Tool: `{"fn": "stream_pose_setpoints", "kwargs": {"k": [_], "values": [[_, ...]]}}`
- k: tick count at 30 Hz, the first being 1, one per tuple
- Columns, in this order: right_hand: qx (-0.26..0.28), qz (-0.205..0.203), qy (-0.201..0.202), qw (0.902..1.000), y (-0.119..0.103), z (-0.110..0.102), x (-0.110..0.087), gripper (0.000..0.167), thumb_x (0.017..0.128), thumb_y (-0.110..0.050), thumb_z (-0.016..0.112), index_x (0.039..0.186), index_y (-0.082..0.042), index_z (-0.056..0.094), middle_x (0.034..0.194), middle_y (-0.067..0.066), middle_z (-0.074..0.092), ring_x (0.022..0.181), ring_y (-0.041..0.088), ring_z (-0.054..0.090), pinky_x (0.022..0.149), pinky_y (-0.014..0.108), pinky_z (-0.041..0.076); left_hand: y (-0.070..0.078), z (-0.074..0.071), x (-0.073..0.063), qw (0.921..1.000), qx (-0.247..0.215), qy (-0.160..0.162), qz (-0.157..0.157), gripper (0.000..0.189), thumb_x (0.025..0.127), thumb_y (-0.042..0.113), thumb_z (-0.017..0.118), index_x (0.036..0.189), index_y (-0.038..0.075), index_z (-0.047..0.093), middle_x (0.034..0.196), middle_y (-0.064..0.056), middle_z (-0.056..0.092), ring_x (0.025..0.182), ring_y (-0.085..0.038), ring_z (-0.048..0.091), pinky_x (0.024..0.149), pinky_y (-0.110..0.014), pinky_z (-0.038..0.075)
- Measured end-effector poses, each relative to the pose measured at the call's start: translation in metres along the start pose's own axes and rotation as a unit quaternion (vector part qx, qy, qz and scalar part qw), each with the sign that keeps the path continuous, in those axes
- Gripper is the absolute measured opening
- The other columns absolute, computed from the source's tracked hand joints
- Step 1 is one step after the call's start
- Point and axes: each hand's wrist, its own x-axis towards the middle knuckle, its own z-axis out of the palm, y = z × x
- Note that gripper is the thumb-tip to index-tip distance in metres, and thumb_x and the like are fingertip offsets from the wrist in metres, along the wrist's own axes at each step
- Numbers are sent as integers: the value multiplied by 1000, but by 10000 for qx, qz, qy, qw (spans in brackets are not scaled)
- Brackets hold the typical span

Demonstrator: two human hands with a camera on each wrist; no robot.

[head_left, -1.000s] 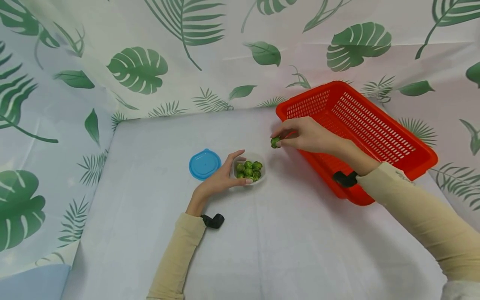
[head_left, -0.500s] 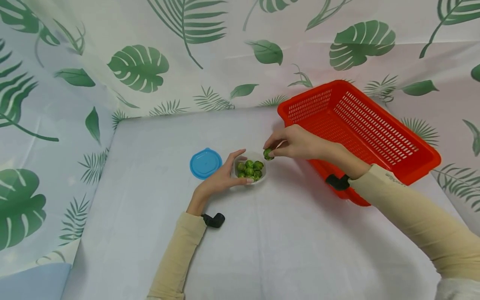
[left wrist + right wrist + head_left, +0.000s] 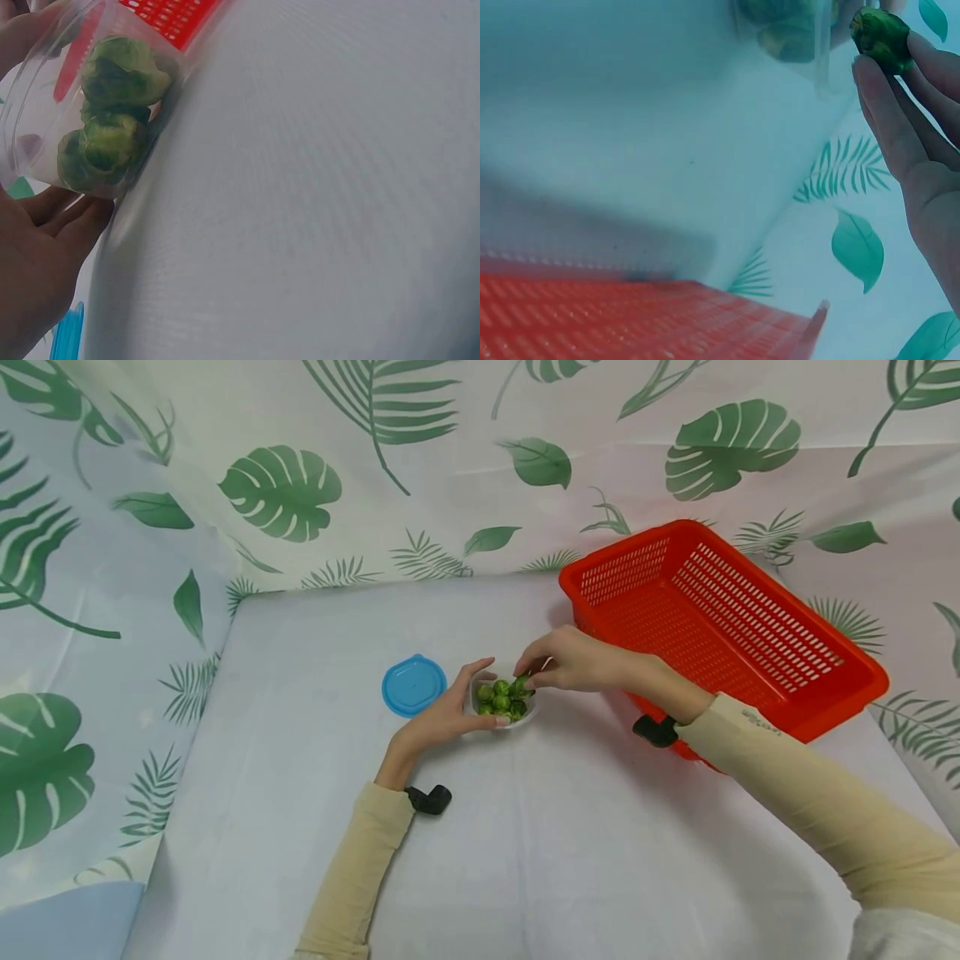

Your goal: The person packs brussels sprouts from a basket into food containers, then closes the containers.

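Note:
A clear plastic container (image 3: pixel 46 112) with several Brussels sprouts (image 3: pixel 501 702) in it stands on the white-covered table. My left hand (image 3: pixel 446 714) grips it from the left, thumb on the near side and fingers on the far side. In the right wrist view, my right hand (image 3: pixel 922 142) pinches one Brussels sprout (image 3: pixel 881 39) between thumb and fingers. The head view shows that right hand over the container's right side, the held sprout overlapping the rim. A blue lid (image 3: pixel 414 686) lies flat on the table, left of the container.
A red perforated plastic basket (image 3: pixel 738 610) stands at the back right, partly under the right forearm in the head view. Leaf-printed cloth (image 3: pixel 420 460) hangs behind the table and along its sides.
My right hand has moved left and toward me with the Brussels sprout, from beside the basket to over the container. The left hand keeps its hold on the container.

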Motion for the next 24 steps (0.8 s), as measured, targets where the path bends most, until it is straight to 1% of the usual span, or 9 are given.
{"fn": "stream_pose_setpoints", "kwargs": {"k": [6, 13, 19, 24], "values": [[-153, -212, -127, 9996, -2, 8, 5, 21, 93, -6, 76, 113, -1, 77, 104, 8, 77, 94, 21, 73, 89, 40, 60, 1, 0, -1, 10000, 48, 8, 4, 95, 92, 39, 77, 165, 30, 16, 161, 0, 37, 156, -26, 22, 122, -60, 25], [-328, -280, -281, 9987, -7, 18, 9, 21, 91, -5, 78, 111, -1, 77, 104, 9, 77, 94, 20, 73, 89, 37, 60, 0, -2, 0, 10000, 24, -3, 50, 95, 93, 36, 77, 165, 29, 16, 162, -1, 37, 156, -26, 21, 122, -59, 24], [-550, -459, -336, 9969, -11, 24, 12, 19, 90, -1, 77, 109, 0, 78, 103, 11, 77, 93, 22, 71, 90, 39, 60, 1, -3, 0, 10000, 15, -24, 77, 95, 93, 35, 77, 165, 28, 16, 162, -3, 36, 156, -27, 23, 122, -59, 25], [-719, -400, -485, 9954, -11, 29, 14, 18, 90, 2, 76, 107, 0, 79, 99, 9, 76, 90, 22, 68, 89, 37, 60, 1, -3, 0, 9999, -26, -69, 98, 95, 93, 33, 77, 165, 27, 15, 163, -5, 36, 155, -27, 24, 122, -57, 26]]}}
